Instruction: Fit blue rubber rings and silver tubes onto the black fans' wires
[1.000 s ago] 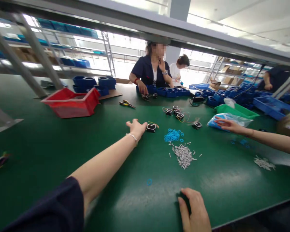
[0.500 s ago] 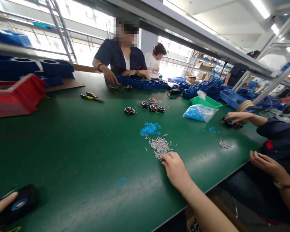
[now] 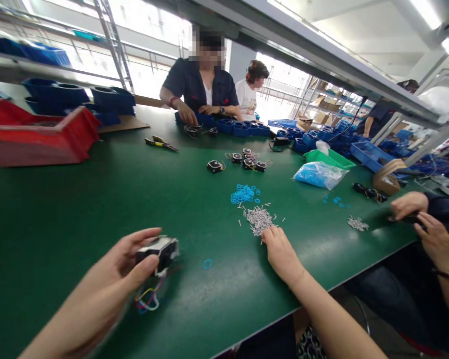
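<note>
My left hand (image 3: 108, 279) grips a small black fan unit (image 3: 160, 252) between thumb and fingers, just above the green table (image 3: 78, 214); coloured wires (image 3: 147, 299) hang from it. My right hand (image 3: 280, 252) rests on the table with its fingers curled down at the near edge of a pile of small metal pins (image 3: 259, 219). A heap of blue rubber rings (image 3: 243, 193) lies just beyond the pins. One loose blue ring (image 3: 208, 264) lies between my hands.
More fan units (image 3: 247, 162) and yellow-handled pliers (image 3: 160, 143) lie farther out. A red bin (image 3: 41, 137) stands at the left, a bag of blue rings (image 3: 319, 174) and green tray (image 3: 329, 158) at the right. Co-workers sit opposite and at my right (image 3: 434, 239).
My left hand has drawn back from the far fan units and now holds one fan up near me. My right hand has moved forward onto the pin pile.
</note>
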A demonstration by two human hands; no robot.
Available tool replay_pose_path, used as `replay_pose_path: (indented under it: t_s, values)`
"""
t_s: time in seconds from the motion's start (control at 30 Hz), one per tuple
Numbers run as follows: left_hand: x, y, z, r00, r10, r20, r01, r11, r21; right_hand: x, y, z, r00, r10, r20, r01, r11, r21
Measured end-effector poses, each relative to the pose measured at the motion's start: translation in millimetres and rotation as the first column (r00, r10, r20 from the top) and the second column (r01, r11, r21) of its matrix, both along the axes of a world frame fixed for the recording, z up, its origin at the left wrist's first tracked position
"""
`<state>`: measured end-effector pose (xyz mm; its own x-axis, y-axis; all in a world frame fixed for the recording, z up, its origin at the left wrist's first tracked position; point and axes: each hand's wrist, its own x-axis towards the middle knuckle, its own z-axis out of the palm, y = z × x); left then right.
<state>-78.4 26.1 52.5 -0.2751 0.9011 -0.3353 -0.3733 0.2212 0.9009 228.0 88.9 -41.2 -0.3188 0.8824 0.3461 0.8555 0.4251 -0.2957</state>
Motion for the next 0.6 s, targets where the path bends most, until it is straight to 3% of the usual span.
replay_pose_path:
  t_s: [0.03, 0.1, 0.2, 0.3, 0.37, 0.47, 0.6]
  values:
    - [16, -4, 1.3, 0.981, -0.128, 0.148, 0.130, 0.991, -0.008, 1, -1, -0.3, 0.999, -0.010, -0.034, 0.010, 1.000, 0.001]
    - [44, -8, -0.1, 0.887, -0.238, 0.396, 0.259, 0.966, -0.001, 1, -5, 3.4, 0.995, -0.040, -0.092, 0.040, 0.999, 0.005]
    - [65, -11, -9.0, 0.764, -0.292, 0.576, 0.365, 0.931, -0.014, -5, -21, 21.6, 0.949, -0.078, -0.304, 0.053, 0.995, -0.088]
    - [67, -12, -18.7, 0.762, -0.308, 0.570, 0.396, 0.918, -0.032, -24, -45, 48.7, 0.737, -0.089, -0.670, -0.107, 0.963, -0.246]
    - [64, -15, -22.1, 0.780, -0.341, 0.525, 0.413, 0.910, -0.023, -40, -58, 64.1, 0.616, -0.069, -0.785, -0.212, 0.945, -0.250]
    - [63, -22, -21.7, 0.797, -0.365, 0.482, 0.431, 0.902, -0.029, -61, -66, 75.3, 0.599, 0.003, -0.801, -0.252, 0.950, -0.185]
    - [61, -27, -18.0, 0.804, -0.339, 0.489, 0.420, 0.905, -0.062, -76, -62, 72.6, 0.693, 0.132, -0.709, -0.256, 0.964, -0.071]
